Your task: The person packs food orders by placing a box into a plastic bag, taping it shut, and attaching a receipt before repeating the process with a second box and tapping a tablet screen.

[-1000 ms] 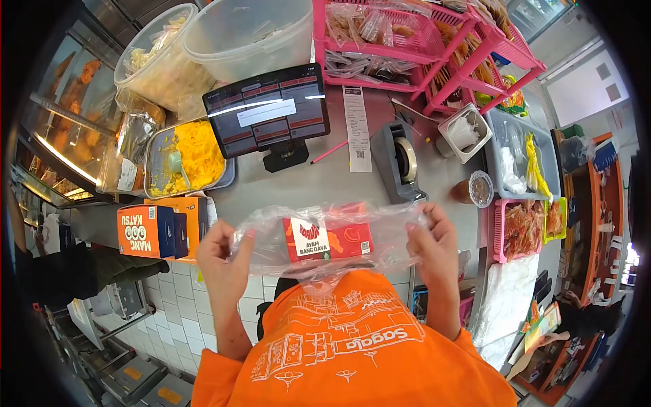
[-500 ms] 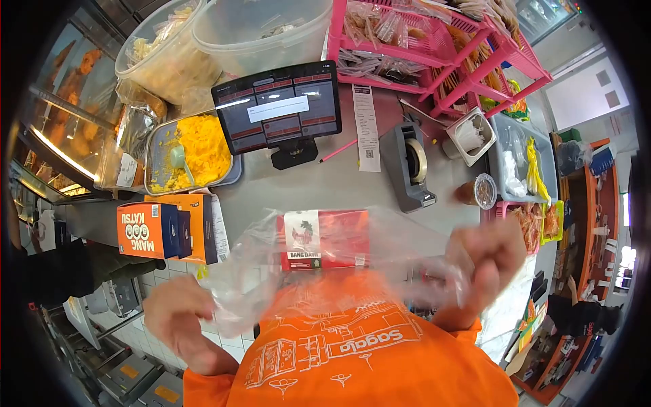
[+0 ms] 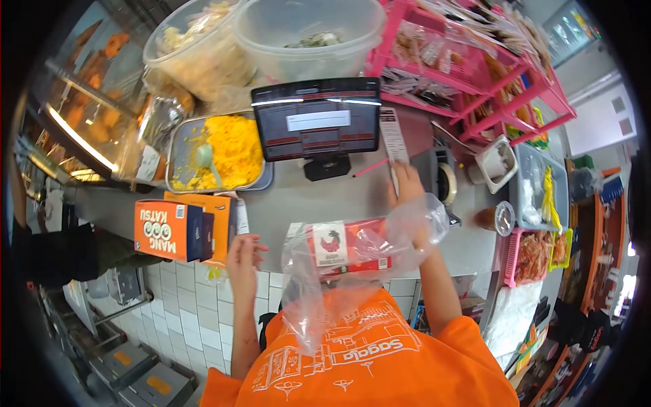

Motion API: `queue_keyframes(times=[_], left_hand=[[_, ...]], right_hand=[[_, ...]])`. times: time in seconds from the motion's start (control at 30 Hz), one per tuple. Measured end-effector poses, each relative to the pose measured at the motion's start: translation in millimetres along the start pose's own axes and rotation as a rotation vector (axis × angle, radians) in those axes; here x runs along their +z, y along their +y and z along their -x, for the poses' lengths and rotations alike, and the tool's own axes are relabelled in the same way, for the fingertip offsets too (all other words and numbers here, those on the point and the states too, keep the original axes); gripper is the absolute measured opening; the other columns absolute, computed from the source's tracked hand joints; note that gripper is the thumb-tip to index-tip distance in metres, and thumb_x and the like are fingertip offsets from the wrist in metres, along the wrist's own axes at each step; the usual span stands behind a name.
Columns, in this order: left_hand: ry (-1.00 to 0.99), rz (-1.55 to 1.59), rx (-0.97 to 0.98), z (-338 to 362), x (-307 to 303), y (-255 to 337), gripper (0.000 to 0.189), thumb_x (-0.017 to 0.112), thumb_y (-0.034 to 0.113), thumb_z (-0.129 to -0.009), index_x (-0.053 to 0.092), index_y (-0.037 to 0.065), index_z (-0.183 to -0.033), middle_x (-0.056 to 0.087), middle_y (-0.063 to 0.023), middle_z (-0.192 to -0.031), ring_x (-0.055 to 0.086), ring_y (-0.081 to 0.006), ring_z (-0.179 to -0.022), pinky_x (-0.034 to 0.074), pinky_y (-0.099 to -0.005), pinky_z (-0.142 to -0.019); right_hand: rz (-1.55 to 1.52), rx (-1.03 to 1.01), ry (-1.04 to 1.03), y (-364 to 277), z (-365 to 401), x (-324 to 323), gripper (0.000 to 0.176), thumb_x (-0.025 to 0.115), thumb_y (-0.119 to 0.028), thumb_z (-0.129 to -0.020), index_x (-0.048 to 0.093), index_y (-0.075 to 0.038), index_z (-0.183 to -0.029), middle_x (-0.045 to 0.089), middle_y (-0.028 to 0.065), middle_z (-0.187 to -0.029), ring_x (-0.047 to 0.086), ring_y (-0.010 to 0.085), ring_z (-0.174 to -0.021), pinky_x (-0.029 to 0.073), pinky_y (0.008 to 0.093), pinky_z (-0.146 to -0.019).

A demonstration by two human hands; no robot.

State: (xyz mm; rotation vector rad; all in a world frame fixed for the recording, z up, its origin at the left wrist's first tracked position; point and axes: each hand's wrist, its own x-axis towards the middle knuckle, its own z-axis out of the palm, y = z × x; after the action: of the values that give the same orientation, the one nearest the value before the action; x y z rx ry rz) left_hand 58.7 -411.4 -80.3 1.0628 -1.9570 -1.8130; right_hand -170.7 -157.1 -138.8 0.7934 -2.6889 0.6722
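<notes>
We see the red box (image 3: 346, 245), a flat cardboard carton with a white label, lying on its side inside a clear plastic bag (image 3: 308, 298) at the near edge of the grey surface (image 3: 291, 197). The bag's thin film is crinkled and hangs slack over the edge towards 6 o'clock.

The right hand (image 3: 409, 197) is at 1 o'clock of the box, fingers stretched out by the grey tape dispenser (image 3: 441, 178). Film bunches round its wrist, and we cannot tell whether it grips any. The left hand (image 3: 243, 256) is at 9 o'clock, loosely curled and empty, just beside the bag.

At 12 o'clock stands a dark glossy tablet screen (image 3: 317, 121), with a long paper receipt (image 3: 393, 136) beside it. At 10 o'clock, a metal tray (image 3: 178, 142) holds crumbly yellow food. Orange cartons (image 3: 169, 229) sit at 9 o'clock. Beyond are round translucent tubs (image 3: 308, 34), and a pink plastic rack (image 3: 475, 81) at 1 o'clock. White square tiles (image 3: 190, 285) face the surface's front.
</notes>
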Motion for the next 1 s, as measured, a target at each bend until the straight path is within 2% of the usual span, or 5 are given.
queue_keyframes(times=[0.27, 0.57, 0.7, 0.87, 1.0], left_hand=[[-0.310, -0.162, 0.401, 4, 22, 0, 0.031, 0.053, 0.012, -0.086, 0.057, 0.003, -0.115, 0.059, -0.0137, -0.115, 0.054, -0.0270, -0.108, 0.041, -0.0347, -0.090], [-0.526, -0.127, 0.728, 28, 4, 16, 0.067, 0.072, 0.022, -0.067, 0.044, 0.011, -0.127, 0.053, -0.0091, -0.127, 0.045, -0.0273, -0.122, 0.023, -0.0507, -0.104], [-0.597, -0.313, 0.707, 40, 18, 19, 0.052, 0.074, 0.019, -0.064, 0.056, 0.010, -0.113, 0.061, -0.0083, -0.107, 0.053, -0.0261, -0.109, 0.027, -0.0525, -0.101], [-0.212, -0.008, 0.803, 42, 29, 8, 0.014, 0.074, 0.010, -0.065, 0.061, 0.005, -0.069, 0.055, -0.0054, -0.065, 0.057, -0.0231, -0.071, 0.042, -0.0470, -0.087], [-0.135, 0.000, 0.792, 37, 12, 0, 0.017, 0.074, 0.010, -0.064, 0.059, 0.005, -0.070, 0.056, -0.0063, -0.067, 0.057, -0.0242, -0.072, 0.044, -0.0457, -0.082]], right_hand=[[-0.057, -0.157, -0.086, -91, -85, 11, 0.051, 0.056, -0.010, -0.082, 0.046, -0.009, -0.132, 0.058, 0.0096, -0.081, 0.060, 0.0283, -0.071, 0.049, 0.0395, -0.067], [0.175, -0.040, -0.087, -66, -74, 39, 0.059, 0.058, -0.012, -0.080, 0.041, -0.012, -0.137, 0.060, 0.0089, -0.080, 0.061, 0.0280, -0.062, 0.050, 0.0381, -0.054], [-0.024, -0.075, -0.075, -89, -73, 25, 0.060, 0.057, -0.012, -0.081, 0.039, -0.012, -0.139, 0.061, 0.0092, -0.082, 0.061, 0.0281, -0.061, 0.050, 0.0383, -0.054], [0.012, -0.076, -0.148, -95, -95, 33, 0.061, 0.057, -0.014, -0.082, 0.036, -0.011, -0.139, 0.062, 0.0110, -0.079, 0.061, 0.0284, -0.060, 0.049, 0.0388, -0.053], [0.060, -0.115, -0.318, -85, -64, 39, 0.041, 0.056, -0.015, -0.084, 0.052, -0.011, -0.124, 0.064, 0.0146, -0.075, 0.061, 0.0321, -0.059, 0.047, 0.0421, -0.053]])
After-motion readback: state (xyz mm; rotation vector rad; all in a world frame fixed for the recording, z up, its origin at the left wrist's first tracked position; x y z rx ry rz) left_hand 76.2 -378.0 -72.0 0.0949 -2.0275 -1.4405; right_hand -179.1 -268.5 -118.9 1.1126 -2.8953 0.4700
